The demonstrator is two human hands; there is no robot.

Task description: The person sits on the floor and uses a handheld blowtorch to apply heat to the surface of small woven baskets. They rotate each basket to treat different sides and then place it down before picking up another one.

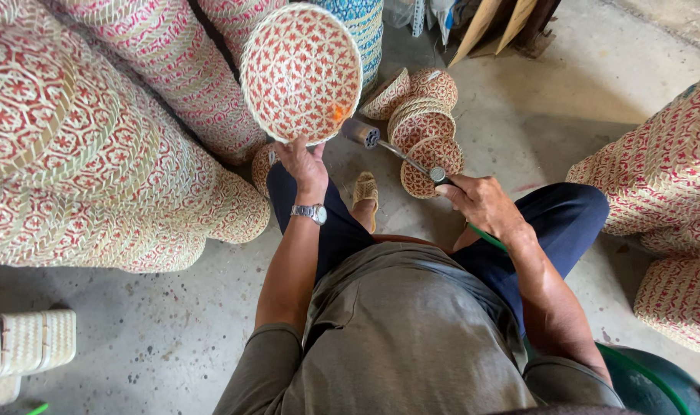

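Observation:
My left hand (304, 163), a metal watch on its wrist, grips the lower rim of a round woven basket (301, 71) with a red and cream pattern, held up with its inside facing me. An orange glow shows on the basket's lower right. My right hand (481, 201) holds the handle of a gas torch (381, 144) whose round nozzle points up at the basket's lower right edge, close beside it.
Tall stacks of red and cream woven baskets (96, 154) lie at my left. Several small baskets (425, 131) sit on the concrete floor ahead. More woven baskets (665, 184) stand at right. Cream woven pieces (27, 346) lie at lower left. A green hose (634, 367) runs by my right elbow.

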